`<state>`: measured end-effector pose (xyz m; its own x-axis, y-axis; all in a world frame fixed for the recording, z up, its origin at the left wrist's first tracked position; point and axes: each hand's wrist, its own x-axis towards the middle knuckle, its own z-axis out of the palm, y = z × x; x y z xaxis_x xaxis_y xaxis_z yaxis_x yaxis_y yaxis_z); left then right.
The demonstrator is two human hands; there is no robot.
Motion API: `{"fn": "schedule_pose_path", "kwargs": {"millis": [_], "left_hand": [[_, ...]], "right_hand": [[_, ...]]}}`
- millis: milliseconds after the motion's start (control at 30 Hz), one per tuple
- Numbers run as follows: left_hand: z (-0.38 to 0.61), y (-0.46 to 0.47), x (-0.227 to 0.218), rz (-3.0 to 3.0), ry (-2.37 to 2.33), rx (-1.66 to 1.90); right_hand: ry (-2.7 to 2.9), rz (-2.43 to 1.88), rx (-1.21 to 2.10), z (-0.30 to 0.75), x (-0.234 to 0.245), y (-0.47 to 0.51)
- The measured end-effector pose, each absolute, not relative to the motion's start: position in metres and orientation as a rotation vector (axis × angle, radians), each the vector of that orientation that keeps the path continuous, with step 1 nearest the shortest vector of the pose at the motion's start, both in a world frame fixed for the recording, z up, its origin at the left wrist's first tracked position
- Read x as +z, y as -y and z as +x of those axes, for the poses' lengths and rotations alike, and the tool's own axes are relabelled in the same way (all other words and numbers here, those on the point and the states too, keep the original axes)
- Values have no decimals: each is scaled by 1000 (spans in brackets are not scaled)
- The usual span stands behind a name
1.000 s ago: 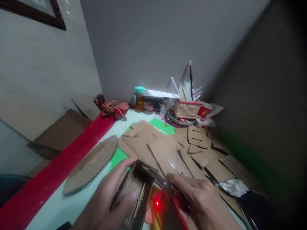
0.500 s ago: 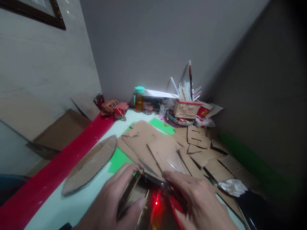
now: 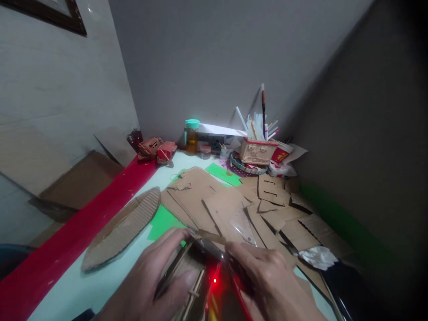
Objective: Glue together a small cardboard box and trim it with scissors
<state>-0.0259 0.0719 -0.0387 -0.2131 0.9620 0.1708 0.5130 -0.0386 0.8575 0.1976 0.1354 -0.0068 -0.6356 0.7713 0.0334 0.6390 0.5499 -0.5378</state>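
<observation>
Low in the middle, my left hand (image 3: 157, 276) is closed round a small brown piece with thin wooden sticks (image 3: 194, 290) along it. My right hand (image 3: 264, 276) grips a dark and red object with a glowing red light (image 3: 215, 280); its exact kind I cannot make out. Both hands are close together, fingertips nearly meeting at a dark curved part at the top. Much of what they hold is hidden by fingers and blur. Left of my left hand lies a boat-shaped cardboard piece (image 3: 123, 227).
Cardboard sheets (image 3: 230, 205) cover the middle and right of the table, with a clear plastic piece (image 3: 242, 225) and crumpled white paper (image 3: 317, 257). At the back stand a teal-lidded jar (image 3: 191, 137) and a box of sticks (image 3: 259, 151). Dark flat object (image 3: 351, 290) at right.
The view has shifted slightly, so the table's things appear a little to the left. The held pieces have tilted slightly between my hands; both grips remain.
</observation>
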Motion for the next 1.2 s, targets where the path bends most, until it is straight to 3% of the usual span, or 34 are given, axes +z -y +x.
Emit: {"fn": "schedule_pose_path", "kwargs": {"millis": [500, 767, 1067, 1200], "left_hand": [[-17, -68, -46, 1543, -1814, 1222], [-24, -71, -44, 1440, -1769, 1178], [-28, -77, -30, 1366, -1651, 1053], [-24, -79, -23, 1364, -1592, 1162]], "right_hand": [[2527, -1172, 642, 198, -7, -134], [2526, -1065, 417, 200, -12, -139], [2244, -1396, 451, 212, -30, -164], [2093, -1346, 664, 212, -26, -170]]}}
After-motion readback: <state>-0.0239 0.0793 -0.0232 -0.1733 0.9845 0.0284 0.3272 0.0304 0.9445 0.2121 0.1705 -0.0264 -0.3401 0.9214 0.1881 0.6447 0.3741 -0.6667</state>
